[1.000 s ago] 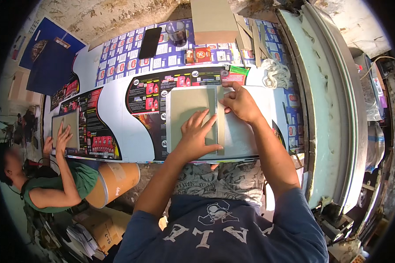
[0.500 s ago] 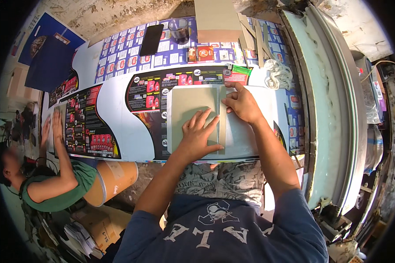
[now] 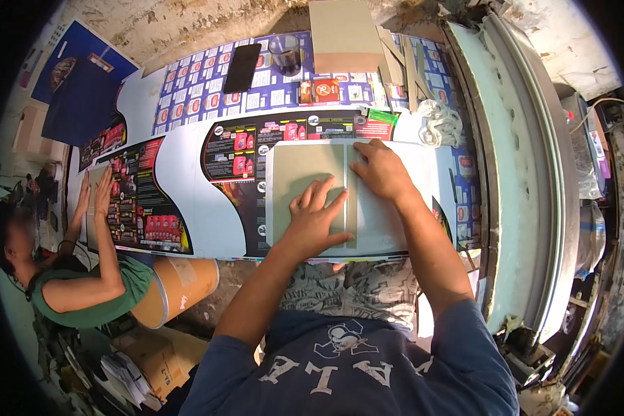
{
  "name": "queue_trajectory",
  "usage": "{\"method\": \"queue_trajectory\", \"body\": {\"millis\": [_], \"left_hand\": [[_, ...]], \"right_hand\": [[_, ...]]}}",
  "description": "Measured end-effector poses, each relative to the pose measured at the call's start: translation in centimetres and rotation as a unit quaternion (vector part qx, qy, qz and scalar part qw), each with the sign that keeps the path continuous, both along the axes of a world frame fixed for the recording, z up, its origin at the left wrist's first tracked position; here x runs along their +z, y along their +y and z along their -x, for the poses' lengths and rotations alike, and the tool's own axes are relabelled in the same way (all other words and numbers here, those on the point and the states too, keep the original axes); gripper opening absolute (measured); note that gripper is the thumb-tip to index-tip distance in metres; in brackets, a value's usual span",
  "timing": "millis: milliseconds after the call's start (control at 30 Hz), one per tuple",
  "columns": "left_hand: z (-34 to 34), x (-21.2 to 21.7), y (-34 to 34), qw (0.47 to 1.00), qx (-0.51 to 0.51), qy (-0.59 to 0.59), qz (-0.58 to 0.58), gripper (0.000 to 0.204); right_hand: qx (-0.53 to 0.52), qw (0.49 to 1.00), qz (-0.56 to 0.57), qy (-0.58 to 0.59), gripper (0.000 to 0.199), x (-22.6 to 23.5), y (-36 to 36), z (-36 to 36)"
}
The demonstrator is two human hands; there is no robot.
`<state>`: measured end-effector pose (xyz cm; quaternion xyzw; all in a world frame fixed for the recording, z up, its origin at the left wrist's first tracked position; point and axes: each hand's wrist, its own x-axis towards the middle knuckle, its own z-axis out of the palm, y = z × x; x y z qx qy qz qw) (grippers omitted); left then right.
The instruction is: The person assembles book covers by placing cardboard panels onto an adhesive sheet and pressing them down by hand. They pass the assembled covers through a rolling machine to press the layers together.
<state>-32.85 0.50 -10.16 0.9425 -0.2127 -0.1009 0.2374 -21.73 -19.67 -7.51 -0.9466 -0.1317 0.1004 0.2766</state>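
A beige cardboard panel (image 3: 308, 163) lies on a pale sheet (image 3: 385, 225) in front of me. Along its right side runs a narrow cardboard strip (image 3: 352, 208), with a thin gap between the two. My left hand (image 3: 315, 220) rests on the panel with fingers spread, its thumb reaching across onto the strip. At the strip's far end is my right hand (image 3: 383, 171), fingers curled, with index finger and thumb against the strip. Its other fingertips are tucked under and hidden.
Black-and-red printed sheets (image 3: 229, 149) cover the table. Behind are a phone (image 3: 243, 68), a dark drink glass (image 3: 286, 55), a cardboard stack (image 3: 347, 41), loose strips (image 3: 412, 73) and white cloth (image 3: 439, 123). At left, a co-worker's hands (image 3: 97, 191) press another board. A metal machine (image 3: 520, 173) borders the right.
My right hand's fingers have shifted from a raised pinch at the strip's top to lying lower against it. My left hand stays nearly in place. The co-worker's hands have moved slightly.
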Motion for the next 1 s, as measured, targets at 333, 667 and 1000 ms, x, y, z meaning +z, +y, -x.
{"method": "queue_trajectory", "body": {"millis": [333, 667, 1000], "left_hand": [[0.1, -0.3, 0.1, 1.0, -0.001, -0.001, 0.003, 0.092], [-0.1, -0.8, 0.3, 0.999, 0.012, -0.03, 0.014, 0.074], [-0.4, 0.7, 0.3, 1.0, -0.001, 0.005, 0.0, 0.085]], "right_hand": [[0.014, 1.0, 0.003, -0.014, 0.038, -0.3, 0.2, 0.0], [0.03, 0.997, 0.008, -0.071, 0.052, 0.2, -0.8, 0.9], [0.178, 0.978, 0.104, -0.025, 0.092, 1.1, -2.4, 6.3]]}}
